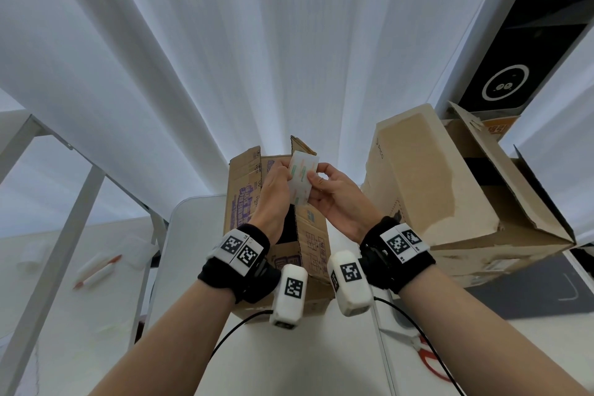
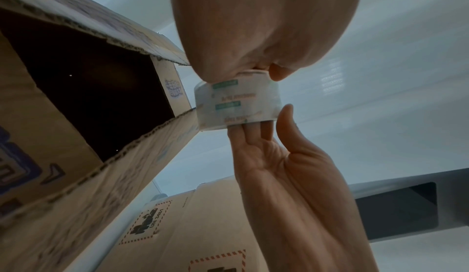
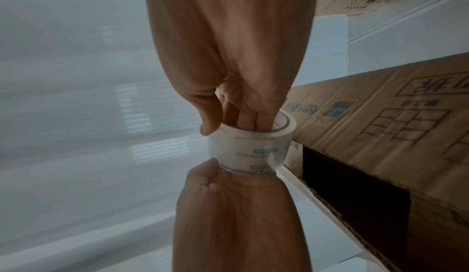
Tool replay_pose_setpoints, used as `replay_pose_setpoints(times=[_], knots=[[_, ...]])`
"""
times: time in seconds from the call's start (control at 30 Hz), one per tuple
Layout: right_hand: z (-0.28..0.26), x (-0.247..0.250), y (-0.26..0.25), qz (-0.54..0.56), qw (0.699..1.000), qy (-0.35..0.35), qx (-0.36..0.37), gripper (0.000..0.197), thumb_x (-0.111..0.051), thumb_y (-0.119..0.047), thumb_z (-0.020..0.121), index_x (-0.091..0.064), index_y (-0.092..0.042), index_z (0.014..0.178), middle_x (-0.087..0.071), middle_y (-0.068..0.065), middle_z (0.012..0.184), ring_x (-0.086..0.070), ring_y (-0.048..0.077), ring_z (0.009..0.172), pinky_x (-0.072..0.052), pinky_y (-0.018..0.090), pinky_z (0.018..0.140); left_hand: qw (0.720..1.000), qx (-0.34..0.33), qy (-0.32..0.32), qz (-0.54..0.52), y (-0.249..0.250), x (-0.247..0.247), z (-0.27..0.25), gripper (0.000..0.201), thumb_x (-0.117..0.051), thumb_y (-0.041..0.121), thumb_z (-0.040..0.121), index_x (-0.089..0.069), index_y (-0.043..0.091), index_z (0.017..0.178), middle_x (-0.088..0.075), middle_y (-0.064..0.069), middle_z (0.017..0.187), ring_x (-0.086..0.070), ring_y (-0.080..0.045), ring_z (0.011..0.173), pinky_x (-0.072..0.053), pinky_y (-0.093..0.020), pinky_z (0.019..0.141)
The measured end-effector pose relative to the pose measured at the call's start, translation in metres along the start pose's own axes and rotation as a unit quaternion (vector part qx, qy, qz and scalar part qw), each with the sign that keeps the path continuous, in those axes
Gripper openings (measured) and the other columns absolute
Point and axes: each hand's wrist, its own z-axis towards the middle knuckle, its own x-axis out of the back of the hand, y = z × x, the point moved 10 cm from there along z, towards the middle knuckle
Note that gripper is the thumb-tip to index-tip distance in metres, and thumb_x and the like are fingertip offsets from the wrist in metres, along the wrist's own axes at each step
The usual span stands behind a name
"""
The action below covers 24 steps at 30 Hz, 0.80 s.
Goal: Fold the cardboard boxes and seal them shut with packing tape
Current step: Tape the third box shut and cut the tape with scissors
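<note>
- Roll of clear packing tape (image 1: 302,177): printed with green and orange label marks, held in the air between both hands, above the open top of the printed carton and in front of the white curtain.
- Right hand (image 1: 334,199): fingers (image 3: 242,120) pushed through the core of the roll (image 3: 247,146), thumb pressed on the outer face; it grips the roll.
- Left hand (image 1: 273,199): fingers curled on the opposite rim of the roll (image 2: 237,102), thumb tip on its edge; it pinches the roll.
- Printed cardboard carton (image 1: 247,202): stands upright on the white worktop (image 1: 189,235), directly under the hands; purple and blue print on its sides, top flaps raised, dark interior open to view in both wrist views.
- Second cardboard carton (image 1: 427,177): larger, plain brown with torn surface paper, lies tilted to the right of the printed carton, one flap hanging open at its right end; red dashed shipping marks show on its face in the left wrist view.
- Scissors (image 1: 427,357): red handles, on the worktop near the right forearm.
- Wrist bands (image 1: 239,251): black, with white marker blocks and cabled camera units, one on each wrist.
- White curtain (image 1: 257,42): fills the background.
- Black tall panel (image 1: 527,42): with white ring mark, upper right.
</note>
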Motion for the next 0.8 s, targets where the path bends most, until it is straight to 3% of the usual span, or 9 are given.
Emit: replay_pose_setpoints(times=[0.07,0.23,0.4,0.47,0.53,0.6,0.67,0.73,0.8], knots=[[0.0,0.001,0.0,0.002,1.0,0.002,0.001,0.023,-0.05,-0.008,0.101,-0.049,-0.005,0.124,-0.061,0.025,0.126,-0.065,0.029,0.099,-0.05,0.042,0.098,1.0,-0.004,-0.006,0.003,-0.001,0.0,0.001,0.028,-0.03,0.007,0.098,-0.054,0.001,0.109,-0.063,-0.014,0.092,-0.059,-0.019,0.074,-0.051,-0.025,0.051],[0.001,0.003,-0.001,0.002,1.0,0.003,0.001,0.024,-0.051,-0.008,0.101,-0.049,-0.005,0.125,-0.06,0.027,0.129,-0.063,0.03,0.103,-0.053,0.038,0.095,1.0,-0.01,-0.025,0.006,0.0,-0.001,0.001,0.023,-0.03,0.005,0.098,-0.051,0.011,0.089,-0.061,-0.008,0.084,-0.057,-0.015,0.068,-0.049,-0.024,0.05],[0.005,0.003,-0.014,0.002,1.0,0.002,0.011,0.017,-0.05,-0.008,0.102,-0.05,-0.005,0.119,-0.07,0.017,0.109,-0.069,0.025,0.09,-0.058,0.034,0.084,0.997,-0.017,-0.058,0.038,0.005,-0.005,0.007,0.036,-0.032,-0.001,0.094,-0.058,0.018,0.109,-0.063,-0.013,0.11,-0.061,-0.024,0.096,-0.054,-0.031,0.069],[0.008,0.005,-0.021,0.012,1.0,0.006,0.02,0.014,-0.051,-0.008,0.102,-0.05,-0.006,0.116,-0.072,0.015,0.104,-0.07,0.025,0.089,-0.059,0.035,0.084,0.991,-0.087,-0.04,0.095,0.022,-0.002,0.007,0.034,-0.04,0.001,0.097,-0.055,0.018,0.122,-0.061,-0.008,0.115,-0.061,-0.018,0.099,-0.053,-0.02,0.07],[0.011,0.009,-0.026,0.018,0.999,0.014,0.029,0.013,-0.052,-0.01,0.101,-0.05,-0.006,0.113,-0.072,0.015,0.106,-0.071,0.025,0.09,-0.059,0.037,0.086,0.95,-0.229,-0.003,0.211,0.053,0.0,0.001,0.037,-0.057,0.002,0.093,-0.054,0.019,0.126,-0.059,0.0,0.112,-0.062,-0.01,0.094,-0.05,-0.01,0.071],[0.012,0.014,-0.029,0.01,0.999,0.022,0.033,0.012,-0.054,-0.011,0.101,-0.052,-0.006,0.11,-0.072,0.016,0.107,-0.07,0.026,0.092,-0.057,0.04,0.09,0.885,-0.334,-0.005,0.323,0.072,-0.006,-0.007,0.036,-0.068,0.007,0.088,-0.062,0.019,0.121,-0.059,0.003,0.109,-0.062,-0.01,0.091,-0.048,-0.011,0.076],[0.012,0.017,-0.028,-0.009,0.999,0.026,0.032,0.009,-0.056,-0.013,0.1,-0.052,-0.007,0.106,-0.072,0.015,0.105,-0.069,0.027,0.092,-0.053,0.042,0.095,0.843,-0.364,-0.015,0.397,0.075,-0.009,-0.004,0.026,-0.073,0.014,0.086,-0.071,0.017,0.112,-0.061,0.006,0.103,-0.059,-0.013,0.091,-0.049,-0.024,0.084],[0.012,0.018,-0.025,-0.026,0.999,0.03,0.03,0.009,-0.056,-0.013,0.1,-0.052,-0.008,0.106,-0.072,0.015,0.104,-0.069,0.028,0.092,-0.052,0.042,0.097,0.816,-0.361,-0.002,0.451,0.076,-0.006,0.003,0.021,-0.076,0.023,0.084,-0.075,0.021,0.105,-0.065,0.011,0.097,-0.058,-0.012,0.09,-0.05,-0.036,0.084],[0.013,0.018,-0.023,-0.035,0.998,0.032,0.032,0.01,-0.056,-0.013,0.1,-0.052,-0.007,0.107,-0.072,0.015,0.103,-0.069,0.027,0.089,-0.053,0.041,0.094,0.801,-0.353,0.017,0.483,0.077,-0.001,0.009,0.018,-0.077,0.032,0.081,-0.077,0.029,0.099,-0.068,0.015,0.093,-0.059,-0.009,0.088,-0.052,-0.04,0.08]])
